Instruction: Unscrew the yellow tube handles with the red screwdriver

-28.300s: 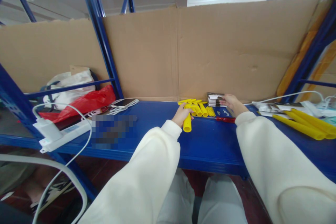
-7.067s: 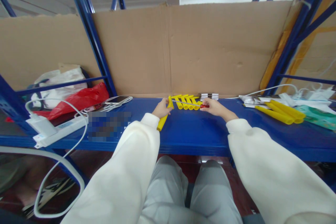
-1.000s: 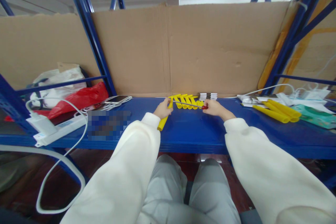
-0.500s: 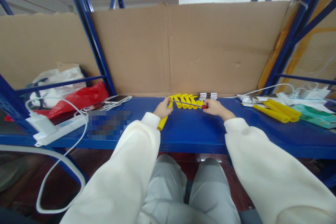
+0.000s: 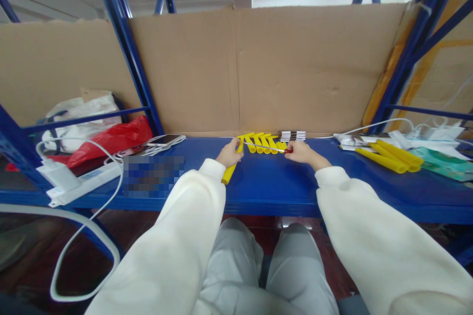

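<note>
My left hand (image 5: 229, 152) is closed around a yellow tube (image 5: 229, 174), which tilts with its wide lower end toward me. In my right hand (image 5: 298, 151) is the red handle of a screwdriver (image 5: 272, 148). Its long metal shaft points left, and the tip meets the upper part of the tube beside my left fingers; whether it sits in a screw is too small to tell. Just behind the shaft lies a row of several yellow tubes (image 5: 260, 143), partly covered by it. A small stack of white pieces with dark bands (image 5: 293, 136) stands behind my right hand.
More yellow tubes (image 5: 395, 156) lie right, near a green packet (image 5: 443, 163) and white cables. At left are a phone (image 5: 169, 140), a power strip (image 5: 88, 180) with a looping cord, and a red bag (image 5: 111, 141). A cardboard sheet (image 5: 295, 69) walls the blue shelf's back.
Both hands keep nearly the same place and hold. The screwdriver handle and right fingers have shifted very slightly; the shaft tip stays at the tube.
</note>
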Demonstrator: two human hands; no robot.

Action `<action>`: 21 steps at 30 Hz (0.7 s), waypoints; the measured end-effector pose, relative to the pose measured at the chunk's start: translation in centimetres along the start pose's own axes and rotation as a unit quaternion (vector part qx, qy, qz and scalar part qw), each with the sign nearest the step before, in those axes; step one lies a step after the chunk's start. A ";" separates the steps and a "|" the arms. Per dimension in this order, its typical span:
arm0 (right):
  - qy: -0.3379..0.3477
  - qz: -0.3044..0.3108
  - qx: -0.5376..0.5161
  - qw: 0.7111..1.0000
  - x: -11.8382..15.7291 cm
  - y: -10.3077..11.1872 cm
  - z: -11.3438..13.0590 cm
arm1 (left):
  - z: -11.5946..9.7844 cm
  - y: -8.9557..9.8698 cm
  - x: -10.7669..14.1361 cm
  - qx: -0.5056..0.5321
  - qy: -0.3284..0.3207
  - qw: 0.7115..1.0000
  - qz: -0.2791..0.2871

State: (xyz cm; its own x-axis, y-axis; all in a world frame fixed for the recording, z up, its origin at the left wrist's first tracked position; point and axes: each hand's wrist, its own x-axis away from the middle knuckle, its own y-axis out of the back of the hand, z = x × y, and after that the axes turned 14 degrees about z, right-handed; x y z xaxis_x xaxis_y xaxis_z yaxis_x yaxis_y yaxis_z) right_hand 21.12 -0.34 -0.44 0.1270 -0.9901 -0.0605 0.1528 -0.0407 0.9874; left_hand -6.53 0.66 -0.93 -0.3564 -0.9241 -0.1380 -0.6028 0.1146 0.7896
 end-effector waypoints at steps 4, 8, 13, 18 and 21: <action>0.018 0.015 -0.018 1.000 0.1 -0.2 -0.1 | 0.1 -0.1 0.0 -0.002 -0.003 1.000 -0.004; 0.012 0.010 0.011 1.000 0.2 0.0 0.0 | 0.2 -0.1 -0.1 -0.003 -0.006 1.000 -0.005; -0.013 0.006 0.014 1.000 0.2 0.2 0.2 | 0.3 -0.1 -0.1 0.000 -0.008 1.000 -0.008; 0.004 -0.001 -0.011 1.000 -0.1 -0.2 -0.4 | 0.2 -0.1 -0.1 0.003 -0.006 1.000 -0.008; 0.012 -0.005 -0.014 1.000 -0.3 -0.4 -0.7 | 0.2 -0.1 -0.1 0.001 -0.005 1.000 -0.005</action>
State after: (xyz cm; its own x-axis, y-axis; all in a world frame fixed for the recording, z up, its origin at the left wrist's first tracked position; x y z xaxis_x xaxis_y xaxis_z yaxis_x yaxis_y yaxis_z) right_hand 21.74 0.11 -0.96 0.1496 -0.9860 -0.0742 0.1819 -0.0464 0.9822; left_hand -6.57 0.79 -1.13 -0.3574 -0.9214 -0.1527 -0.6074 0.1051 0.7874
